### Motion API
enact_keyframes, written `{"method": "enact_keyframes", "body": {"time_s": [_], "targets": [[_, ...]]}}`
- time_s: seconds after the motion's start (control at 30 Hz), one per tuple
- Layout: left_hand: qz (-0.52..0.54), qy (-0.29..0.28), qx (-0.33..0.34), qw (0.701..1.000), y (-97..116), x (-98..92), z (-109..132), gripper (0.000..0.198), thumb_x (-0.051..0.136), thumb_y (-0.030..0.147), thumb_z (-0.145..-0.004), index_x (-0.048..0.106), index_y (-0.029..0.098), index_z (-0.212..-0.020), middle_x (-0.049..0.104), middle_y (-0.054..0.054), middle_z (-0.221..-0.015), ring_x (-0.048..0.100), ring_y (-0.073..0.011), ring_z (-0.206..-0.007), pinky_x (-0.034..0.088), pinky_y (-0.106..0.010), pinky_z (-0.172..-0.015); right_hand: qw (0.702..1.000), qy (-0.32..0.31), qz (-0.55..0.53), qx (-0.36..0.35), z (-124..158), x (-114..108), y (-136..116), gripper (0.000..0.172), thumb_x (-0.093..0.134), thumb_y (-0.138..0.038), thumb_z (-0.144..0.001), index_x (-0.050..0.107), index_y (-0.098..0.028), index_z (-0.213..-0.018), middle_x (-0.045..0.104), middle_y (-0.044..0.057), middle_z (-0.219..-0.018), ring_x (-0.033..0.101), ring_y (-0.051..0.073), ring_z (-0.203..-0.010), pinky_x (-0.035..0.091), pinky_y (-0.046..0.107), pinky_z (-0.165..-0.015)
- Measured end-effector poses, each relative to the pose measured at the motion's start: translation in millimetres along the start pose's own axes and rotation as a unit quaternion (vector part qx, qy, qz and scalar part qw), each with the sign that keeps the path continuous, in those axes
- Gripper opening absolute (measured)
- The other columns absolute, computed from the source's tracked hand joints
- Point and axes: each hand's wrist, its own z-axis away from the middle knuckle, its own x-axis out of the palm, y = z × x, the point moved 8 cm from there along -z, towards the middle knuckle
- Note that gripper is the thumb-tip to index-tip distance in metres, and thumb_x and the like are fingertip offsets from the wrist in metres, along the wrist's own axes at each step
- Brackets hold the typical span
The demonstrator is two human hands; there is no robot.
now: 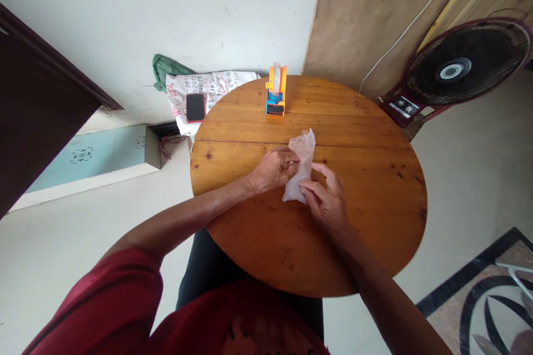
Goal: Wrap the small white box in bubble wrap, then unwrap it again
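A strip of translucent, crinkled plastic that looks like bubble wrap (303, 147) is between my hands over the round wooden table (266, 249). My left hand (277, 169) is closed, its thumb and fingertips pinching the left side of the wrap. On the other side, my right hand (327, 194) grips the lower right edge with its thumb and fingertips, the index finger reaching up along the wrap. Whether anything lies inside the wrap cannot be made out. Beyond the hands, an orange and blue tape dispenser (276, 91) with a roll of clear tape stands near the table's far edge.
A dark-screened phone (195, 107) lies on a printed white sack (220, 86) left of the table, beside a green bag (169, 68). At the right stands a large round fan (466, 66). The white wall (200, 11) rises behind the table.
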Motion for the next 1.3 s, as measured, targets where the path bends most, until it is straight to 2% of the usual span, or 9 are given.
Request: {"method": "enact_keyframes", "body": {"time_s": [0.1,0.3,0.4,0.5,0.63,0.87,1.07,1.17,1.3], "targets": [[-0.009,-0.014,0.004,1.000,0.8,5.0,-1.0,0.019,0.054,0.016,-0.086,0.073,0.014,-0.088,0.074,-0.009,-0.095,0.068,-0.0179,-0.090,0.057,-0.032,-0.083,0.999,-0.024,-0.024,0.011,-0.2,4.2,4.1,0.020,0.054,-0.030,-0.097,0.073,-0.024,-0.097,0.055,0.015,-0.143,0.061,0.030,-0.121,0.050,0.047,-0.097],[0.043,-0.015,-0.028,0.999,4.3,0.6,-1.4,0.027,0.047,0.024,-0.093,0.064,0.016,-0.075,0.064,-0.005,-0.081,0.059,-0.0139,-0.078,0.049,-0.027,-0.073,0.998,-0.050,-0.038,-0.003,-3.1,5.8,3.2,0.018,0.051,-0.028,-0.098,0.069,-0.024,-0.099,0.062,0.016,-0.138,0.060,0.030,-0.128,0.047,0.050,-0.102],[0.072,-0.013,-0.066,0.995,2.8,-3.8,-6.0,0.041,0.046,0.037,-0.096,0.052,0.017,-0.060,0.051,0.000,-0.067,0.049,-0.0122,-0.068,0.043,-0.026,-0.066,0.998,-0.056,-0.040,-0.012,-3.8,7.0,2.5,0.017,0.050,-0.025,-0.097,0.067,-0.024,-0.102,0.066,0.014,-0.135,0.055,0.029,-0.135,0.044,0.052,-0.107],[0.113,-0.038,-0.139,0.983,-8.5,1.1,-12.8,0.042,0.057,0.046,-0.089,0.053,0.016,-0.060,0.048,0.001,-0.063,0.044,-0.0110,-0.063,0.037,-0.025,-0.059,0.998,-0.055,-0.039,-0.019,-3.6,8.0,1.7,0.017,0.050,-0.024,-0.097,0.066,-0.023,-0.102,0.066,0.014,-0.133,0.053,0.029,-0.137,0.043,0.052,-0.108],[0.074,-0.068,-0.211,0.972,-26.2,9.9,-20.8,0.034,0.065,0.036,-0.080,0.054,0.016,-0.056,0.044,0.004,-0.057,0.037,-0.0089,-0.057,0.028,-0.025,-0.053,0.998,-0.062,-0.021,-0.007,-2.8,9.8,1.1,0.018,0.047,-0.025,-0.099,0.065,-0.024,-0.102,0.067,0.012,-0.133,0.052,0.029,-0.138,0.041,0.052,-0.109],[0.006,-0.089,-0.260,0.962,-33.7,12.7,-21.2,0.024,0.065,0.023,-0.076,0.056,0.016,-0.054,0.047,0.004,-0.053,0.041,-0.0094,-0.055,0.029,-0.026,-0.055,0.997,-0.082,0.005,-0.002,-1.4,14.3,-2.1,0.019,0.043,-0.021,-0.099,0.061,-0.024,-0.103,0.069,0.010,-0.133,0.050,0.027,-0.139,0.037,0.050,-0.111],[-0.061,-0.117,-0.242,0.961,-31.1,12.1,-26.5,0.022,0.070,0.024,-0.076,0.060,0.016,-0.058,0.050,0.002,-0.057,0.043,-0.0106,-0.057,0.033,-0.025,-0.059,0.995,-0.097,0.014,-0.001,-1.7,18.6,-1.6,0.020,0.042,-0.019,-0.098,0.061,-0.022,-0.105,0.072,0.009,-0.127,0.053,0.028,-0.136,0.036,0.049,-0.111],[-0.079,-0.046,-0.186,0.978,-20.5,-0.6,-19.2,0.013,0.067,0.026,-0.083,0.067,0.015,-0.075,0.063,-0.003,-0.079,0.055,-0.0129,-0.069,0.044,-0.026,-0.069,0.995,-0.096,0.016,0.007,-1.8,18.9,-1.6,0.021,0.041,-0.018,-0.099,0.061,-0.022,-0.106,0.072,0.010,-0.127,0.054,0.027,-0.135,0.035,0.048,-0.112],[-0.056,0.042,-0.026,0.997,19.6,-18.0,13.9,0.011,0.055,0.019,-0.091,0.066,0.017,-0.093,0.066,-0.007,-0.092,0.063,-0.0170,-0.087,0.052,-0.030,-0.082,0.995,-0.095,0.030,0.004,-2.5,17.5,-2.7,0.023,0.041,-0.022,-0.100,0.063,-0.022,-0.104,0.066,0.013,-0.135,0.052,0.027,-0.137,0.038,0.048,-0.109]]}}
